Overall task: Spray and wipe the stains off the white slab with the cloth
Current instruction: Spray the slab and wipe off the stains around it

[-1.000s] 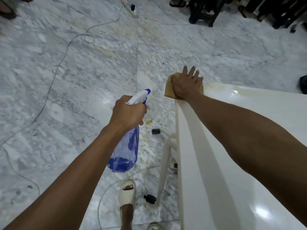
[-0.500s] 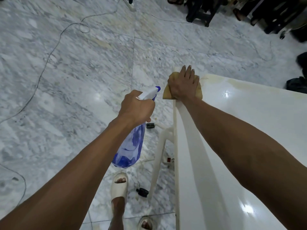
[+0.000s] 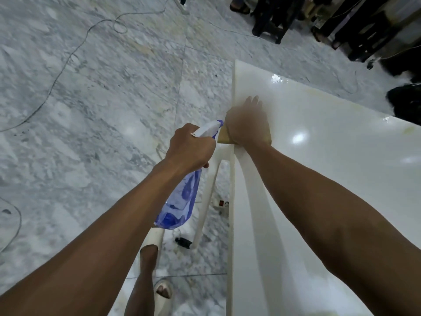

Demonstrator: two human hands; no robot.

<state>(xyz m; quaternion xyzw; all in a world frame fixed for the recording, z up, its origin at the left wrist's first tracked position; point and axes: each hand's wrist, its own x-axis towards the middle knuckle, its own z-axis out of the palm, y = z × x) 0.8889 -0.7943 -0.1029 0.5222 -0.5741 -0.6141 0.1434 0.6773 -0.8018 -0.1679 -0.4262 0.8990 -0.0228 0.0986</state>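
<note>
The white slab [image 3: 319, 179] fills the right half of the view, glossy, with faint yellowish stains along its far edge. My right hand [image 3: 247, 120], blurred with motion, presses flat on a tan cloth [image 3: 224, 136] at the slab's left edge. Only the cloth's near corners show under the palm. My left hand [image 3: 190, 148] grips the neck of a blue translucent spray bottle [image 3: 180, 201] with a white trigger head, held off the slab's left side above the floor, nozzle pointing toward the cloth.
Grey marble floor lies to the left, crossed by thin cables [image 3: 66, 65]. White legs [image 3: 205, 201] and a power strip [image 3: 222, 205] sit under the slab's left edge. My sandalled feet [image 3: 163, 290] stand below. Dark furniture and people's feet [image 3: 341, 23] crowd the far right.
My right hand has dragged the cloth from the slab's far left corner back toward me along the left edge. The left hand with the bottle has come closer to the slab.
</note>
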